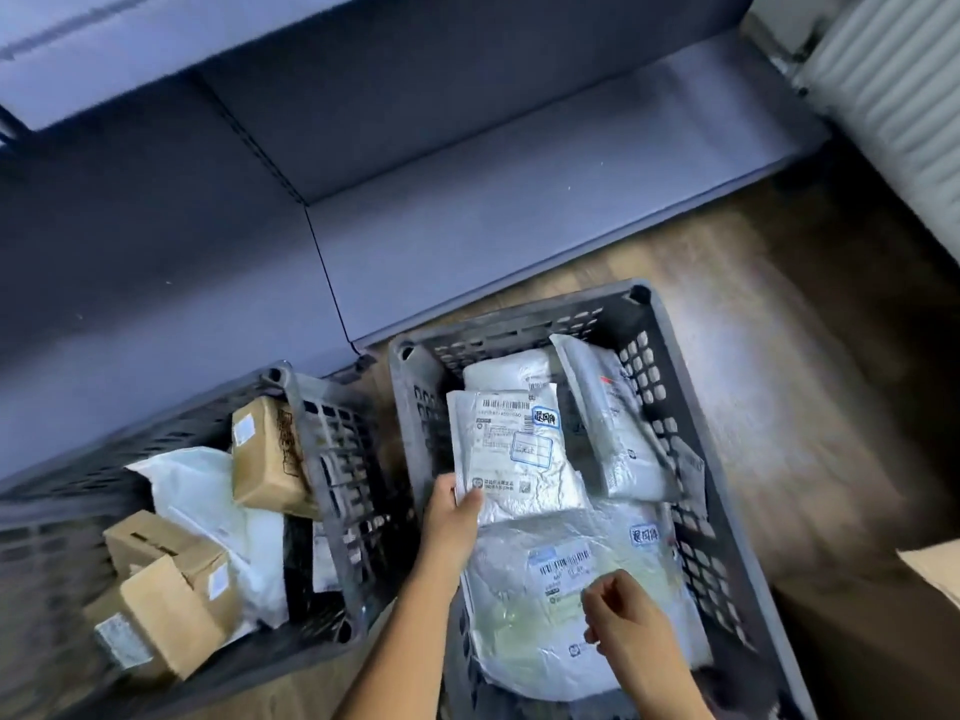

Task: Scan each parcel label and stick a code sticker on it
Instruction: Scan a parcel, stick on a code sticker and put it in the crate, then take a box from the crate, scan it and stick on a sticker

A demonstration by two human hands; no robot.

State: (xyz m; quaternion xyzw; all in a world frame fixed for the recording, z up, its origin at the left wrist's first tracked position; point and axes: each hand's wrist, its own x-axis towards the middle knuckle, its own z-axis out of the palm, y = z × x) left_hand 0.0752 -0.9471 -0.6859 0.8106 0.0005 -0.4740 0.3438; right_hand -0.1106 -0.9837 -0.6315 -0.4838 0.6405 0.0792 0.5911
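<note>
My left hand (453, 517) grips the lower left corner of a silver-white mailer parcel (511, 454) with a printed label and a blue-bordered sticker, held over the right grey crate (696, 407). My right hand (621, 613) hovers with curled fingers over a large white bag parcel (550, 626) lying in the crate's near half; whether it pinches anything I cannot tell. That bag carries a barcode label and a blue sticker (644, 535). Another silver mailer (618, 433) leans against the crate's right wall.
A second grey crate (332, 459) at the left holds cardboard boxes (270, 454) and a white bag (197, 491). Blue-grey shelving (467, 200) runs behind both crates. Wooden floor (831, 356) lies to the right, with a cardboard corner (935, 569) at the right edge.
</note>
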